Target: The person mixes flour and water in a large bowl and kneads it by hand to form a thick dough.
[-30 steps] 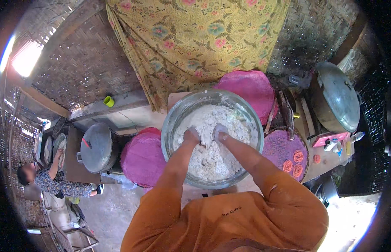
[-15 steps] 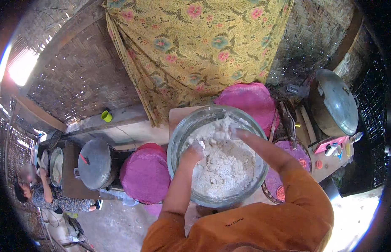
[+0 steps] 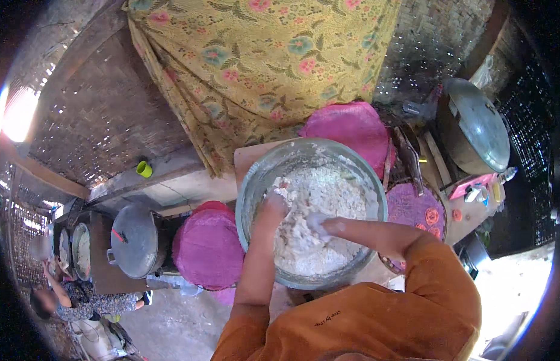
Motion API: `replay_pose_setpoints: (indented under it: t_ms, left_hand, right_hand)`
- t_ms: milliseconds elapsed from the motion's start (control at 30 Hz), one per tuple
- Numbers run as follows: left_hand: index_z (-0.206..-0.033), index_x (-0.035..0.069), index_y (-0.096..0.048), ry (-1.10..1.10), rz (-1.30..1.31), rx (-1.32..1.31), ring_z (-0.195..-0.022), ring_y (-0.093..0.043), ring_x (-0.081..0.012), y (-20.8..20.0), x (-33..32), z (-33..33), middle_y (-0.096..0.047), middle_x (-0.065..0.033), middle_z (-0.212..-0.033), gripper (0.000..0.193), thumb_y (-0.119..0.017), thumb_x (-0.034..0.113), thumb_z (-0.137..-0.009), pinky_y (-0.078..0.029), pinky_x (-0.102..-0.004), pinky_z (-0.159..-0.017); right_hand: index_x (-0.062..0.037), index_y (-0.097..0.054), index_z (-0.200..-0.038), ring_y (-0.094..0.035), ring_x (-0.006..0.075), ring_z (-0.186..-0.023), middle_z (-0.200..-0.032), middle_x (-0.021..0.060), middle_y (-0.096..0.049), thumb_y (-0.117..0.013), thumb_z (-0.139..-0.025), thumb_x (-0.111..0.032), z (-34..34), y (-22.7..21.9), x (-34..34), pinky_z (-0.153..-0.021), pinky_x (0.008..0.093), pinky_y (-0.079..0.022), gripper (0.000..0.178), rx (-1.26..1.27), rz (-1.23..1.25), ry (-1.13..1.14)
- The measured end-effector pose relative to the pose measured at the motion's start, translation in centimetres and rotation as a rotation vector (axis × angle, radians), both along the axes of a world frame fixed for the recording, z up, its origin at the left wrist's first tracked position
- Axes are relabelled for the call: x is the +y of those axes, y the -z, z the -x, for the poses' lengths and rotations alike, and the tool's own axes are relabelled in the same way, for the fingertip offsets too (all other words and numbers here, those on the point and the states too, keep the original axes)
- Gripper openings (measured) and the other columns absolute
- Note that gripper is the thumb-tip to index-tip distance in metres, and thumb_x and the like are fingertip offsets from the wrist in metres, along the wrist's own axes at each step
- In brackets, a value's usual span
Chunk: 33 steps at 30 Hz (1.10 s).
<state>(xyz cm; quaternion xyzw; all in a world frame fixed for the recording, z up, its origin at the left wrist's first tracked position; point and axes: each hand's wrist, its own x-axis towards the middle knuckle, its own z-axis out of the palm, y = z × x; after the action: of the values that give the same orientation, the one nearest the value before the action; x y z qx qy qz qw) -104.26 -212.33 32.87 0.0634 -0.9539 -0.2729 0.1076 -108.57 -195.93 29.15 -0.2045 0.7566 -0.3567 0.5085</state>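
A wide grey metal basin (image 3: 247, 180) stands in front of me, holding a crumbly white flour mixture (image 3: 316, 259). Both my hands are down in it, coated with flour. My left hand (image 3: 275, 206) is at the left side of the basin, fingers curled around a floury clump. Near the middle, my right hand (image 3: 320, 225) presses into the mixture; its fingers are smeared by motion and partly buried.
Pink woven mats or trays (image 3: 209, 246) are stacked left of the basin, with another pink stack (image 3: 346, 129) behind it. Lidded pots stand at left (image 3: 135, 243) and far right (image 3: 476, 129). A round tray (image 3: 412, 210) holds orange-pink coils. Another person (image 3: 93, 301) works far left.
My right hand has swept from the far side of the basin toward me, into the middle. My left hand has shifted slightly farther away. The mixture is spread differently, and the view has tilted a little.
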Motion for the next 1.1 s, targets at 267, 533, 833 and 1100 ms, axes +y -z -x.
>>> replay_pose_setpoints:
  t_ms: [267,533,833,1100]
  left_hand:
    - [-0.112,0.008,-0.036,0.349,-0.255,-0.441,-0.100,-0.039,-0.0291,0.1,8.3,0.3,-0.040,-0.0188,-0.109,0.053,-0.052,0.030,-0.067,-0.030,-0.0332,-0.085]
    - [-0.096,0.010,-0.050,0.261,0.214,-0.089,-0.084,-0.048,-0.0288,5.8,7.3,6.4,-0.053,-0.0122,-0.088,0.036,-0.052,0.024,-0.063,-0.036,-0.0367,-0.077]
    - [-0.090,0.010,-0.053,-0.094,0.116,-0.085,-0.076,-0.052,-0.0280,6.0,4.6,7.2,-0.053,-0.0147,-0.081,0.036,-0.056,0.022,-0.056,-0.041,-0.0338,-0.068]
    - [-0.087,0.008,-0.055,-0.139,0.147,-0.357,-0.081,-0.052,-0.0267,10.4,0.3,4.6,-0.053,-0.0149,-0.087,0.026,-0.047,0.015,-0.063,-0.042,-0.0327,-0.069]
  right_hand:
    - [-0.0054,-0.048,-0.063,-0.044,0.0222,-0.045,-0.053,0.0089,-0.045,-0.045,-0.064,-0.017,2.1,0.0,11.4,-0.039,0.0347,-0.035,0.011,0.270,-0.231,0.108]
    - [-0.0052,-0.049,-0.067,-0.046,0.0223,-0.048,-0.059,0.0089,-0.047,-0.047,-0.062,-0.017,10.4,8.0,6.4,-0.042,0.0341,-0.037,0.013,0.642,-0.164,0.119]
    - [-0.0050,-0.051,-0.071,-0.048,0.0223,-0.052,-0.064,0.0088,-0.050,-0.049,-0.061,-0.017,14.9,10.7,3.7,-0.045,0.0335,-0.039,0.016,0.598,-0.023,0.074]
    - [-0.0048,-0.053,-0.074,-0.050,0.0224,-0.055,-0.069,0.0088,-0.052,-0.051,-0.059,-0.018,12.8,11.4,-0.6,-0.048,0.0329,-0.040,0.020,0.688,-0.062,0.045]
